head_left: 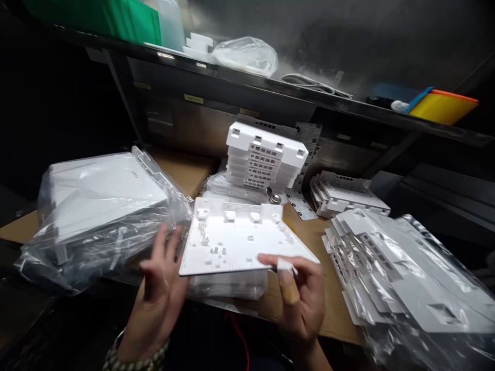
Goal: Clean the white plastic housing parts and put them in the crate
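Note:
A white plastic panel (235, 247) with small tabs and slots is held tilted above the middle of the bench. My right hand (301, 293) grips its near right edge, index finger on the upper face and thumb at the near edge; white and tan wrappings cover part of the thumb. Just left of the panel, my left hand (160, 293) is spread with its fingers apart and holds nothing. Beneath the panel lies a stack of plastic-wrapped pieces (232, 286). Behind it stands a stack of white housings (263, 159).
Bagged white panels (104, 196) lie at the left. At the right are a wrapped panel stack (410, 273) and more white parts (348, 193). A small metal round object (275, 198) sits behind the panel. Overhead, a shelf (240, 77) holds a green bin (116, 20) and a yellow container (443, 107).

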Demonstrator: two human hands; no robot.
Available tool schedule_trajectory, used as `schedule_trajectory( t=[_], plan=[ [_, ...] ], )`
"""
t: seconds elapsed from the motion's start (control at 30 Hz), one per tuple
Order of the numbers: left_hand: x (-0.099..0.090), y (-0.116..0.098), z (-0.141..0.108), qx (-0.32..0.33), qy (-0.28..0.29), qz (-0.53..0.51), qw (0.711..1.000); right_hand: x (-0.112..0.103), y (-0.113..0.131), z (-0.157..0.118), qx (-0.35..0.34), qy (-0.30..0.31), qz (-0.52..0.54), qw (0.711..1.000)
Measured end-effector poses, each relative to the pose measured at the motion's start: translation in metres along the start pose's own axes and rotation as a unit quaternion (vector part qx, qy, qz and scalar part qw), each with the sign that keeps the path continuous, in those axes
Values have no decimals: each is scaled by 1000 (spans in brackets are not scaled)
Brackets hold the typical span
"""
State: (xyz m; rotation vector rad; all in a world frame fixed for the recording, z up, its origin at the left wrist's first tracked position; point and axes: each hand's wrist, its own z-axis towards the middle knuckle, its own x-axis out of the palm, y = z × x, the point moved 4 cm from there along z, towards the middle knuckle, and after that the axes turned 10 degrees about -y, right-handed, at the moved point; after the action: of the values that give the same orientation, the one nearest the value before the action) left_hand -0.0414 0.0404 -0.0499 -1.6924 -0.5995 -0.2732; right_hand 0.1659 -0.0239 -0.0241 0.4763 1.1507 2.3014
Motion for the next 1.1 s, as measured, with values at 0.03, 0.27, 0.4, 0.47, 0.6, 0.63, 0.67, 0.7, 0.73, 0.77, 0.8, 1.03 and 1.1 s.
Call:
schedule_trajectory(
  t=[0.03,0.27,0.4,0.47,0.6,0.63,0.67,0.7,0.73,0.77,0.8,1.03,1.1],
  plan=[
    [8,2,-2,-103,18,-65,992,-1,3,-9,-14,-10,-3,1000],
    [35,5,-8,-419,17,-175,891,-14,5,-39,89,25,11,996],
    [46,8,-15,-407,7,-198,892,-13,18,-32,80,80,-56,992],
    [53,7,-20,-349,3,-213,913,-3,33,-30,-20,101,-101,990],
    [64,-1,-25,-170,23,-202,964,23,46,-39,-102,151,-110,977],
    [65,-1,-26,-152,26,-195,969,26,46,-41,-112,160,-112,974],
    [64,0,-27,-149,25,-191,970,28,45,-43,-120,165,-117,972],
    [63,0,-27,-148,21,-187,971,28,44,-44,-128,169,-124,969],
    [61,1,-26,-144,15,-183,972,26,43,-45,-133,170,-132,968],
    [59,1,-25,-138,10,-180,974,25,41,-45,-133,170,-139,967],
    [58,1,-24,-132,5,-178,975,23,40,-45,-129,168,-144,967],
    [55,2,-21,-120,-2,-162,979,22,38,-42,-124,171,-126,969],
    [54,1,-21,-120,2,-157,980,22,36,-40,-125,175,-133,967]
  ],
)
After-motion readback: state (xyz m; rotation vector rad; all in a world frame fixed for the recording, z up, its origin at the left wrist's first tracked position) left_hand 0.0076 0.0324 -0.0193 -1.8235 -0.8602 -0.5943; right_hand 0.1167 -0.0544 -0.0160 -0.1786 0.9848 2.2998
